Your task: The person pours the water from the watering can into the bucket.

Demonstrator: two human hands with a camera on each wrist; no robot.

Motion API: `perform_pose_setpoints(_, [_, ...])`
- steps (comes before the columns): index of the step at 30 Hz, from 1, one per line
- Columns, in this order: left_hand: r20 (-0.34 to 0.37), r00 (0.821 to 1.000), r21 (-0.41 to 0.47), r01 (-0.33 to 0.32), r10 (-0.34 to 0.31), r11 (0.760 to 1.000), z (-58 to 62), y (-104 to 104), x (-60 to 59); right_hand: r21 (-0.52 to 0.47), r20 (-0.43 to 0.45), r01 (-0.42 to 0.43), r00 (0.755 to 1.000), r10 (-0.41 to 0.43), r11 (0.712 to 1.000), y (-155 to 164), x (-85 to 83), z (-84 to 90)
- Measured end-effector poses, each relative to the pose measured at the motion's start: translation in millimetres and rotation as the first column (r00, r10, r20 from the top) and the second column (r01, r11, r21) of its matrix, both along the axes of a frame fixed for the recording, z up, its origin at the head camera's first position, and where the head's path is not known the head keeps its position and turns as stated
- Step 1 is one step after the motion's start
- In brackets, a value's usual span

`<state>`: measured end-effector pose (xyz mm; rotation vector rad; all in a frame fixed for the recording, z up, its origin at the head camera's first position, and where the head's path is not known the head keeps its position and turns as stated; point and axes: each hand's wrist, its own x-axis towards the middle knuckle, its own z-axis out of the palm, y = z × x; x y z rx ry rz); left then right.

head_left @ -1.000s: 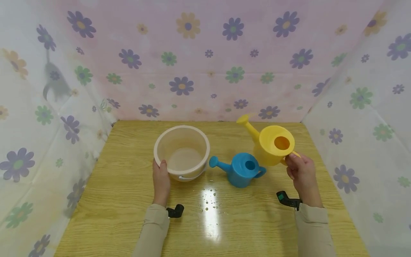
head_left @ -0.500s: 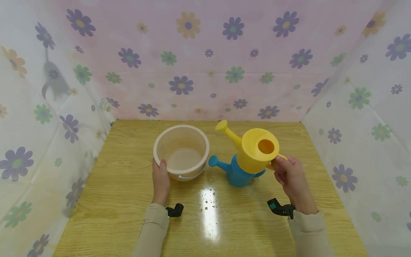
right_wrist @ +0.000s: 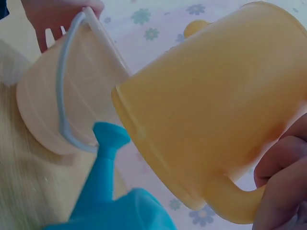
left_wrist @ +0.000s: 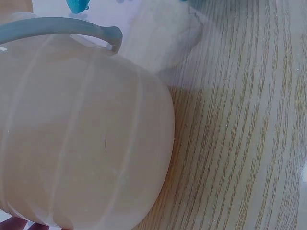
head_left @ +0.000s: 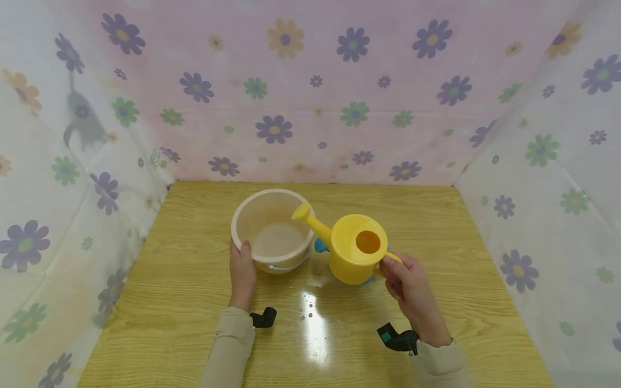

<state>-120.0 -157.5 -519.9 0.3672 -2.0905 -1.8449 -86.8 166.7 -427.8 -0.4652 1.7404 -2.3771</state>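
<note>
- Tabletop (head_left: 194,302): wood-grain surface walled in by flowered cloth on three sides; a few water drops lie at 6 o'clock of the vessels.
- Bucket (head_left: 273,229): pale, round, upright at centre-left of the tabletop, mouth open upward, bail handle hanging on its near side. In the left wrist view its wall (left_wrist: 81,139) fills the frame.
- Yellow watering can (head_left: 356,250): held clear of the tabletop at 3 o'clock of the bucket. Long axis runs from handle at 4 o'clock to spout at 10 o'clock; the spout head (head_left: 302,211) sits over the bucket's right rim. Body near level, only slightly tipped.
- Blue watering can (right_wrist: 115,206): stands on the tabletop directly behind and under the yellow one, mostly hidden in the head view; its spout points toward the bucket.
- Right hand (head_left: 412,285): fingers clenched round the yellow can's handle, at 4 o'clock of the can body. This hand is nearer the can.
- Left hand (head_left: 242,272): rests against the bucket's near wall at 7 o'clock, thumb on the rim, bracing it.
</note>
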Motion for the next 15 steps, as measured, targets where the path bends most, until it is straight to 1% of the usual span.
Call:
perform_pose_setpoints(4, [0.029,1.000,0.014,0.002,-0.002,1.000,-0.1,1,1.1,0.026,0.028,0.005,1.000,-0.006,1.000,-7,5.2,-6.3])
perform_pose_setpoints(8, [0.056,0.998,0.026,-0.007,0.005,1.000,0.0,3,3.6,0.082,0.029,0.017,0.999,-0.020,0.997,-11,6.4,-11.9])
perform_pose_setpoints(12, [0.041,0.999,0.021,0.002,-0.003,1.000,0.4,3,2.9,0.148,0.016,0.059,0.998,-0.062,0.987,-15,6.6,-17.7])
perform_pose_setpoints(15, [0.031,0.999,0.026,0.007,-0.007,1.000,2.2,2,2.0,0.174,0.035,0.089,0.995,-0.096,0.981,-19,8.8,-23.0])
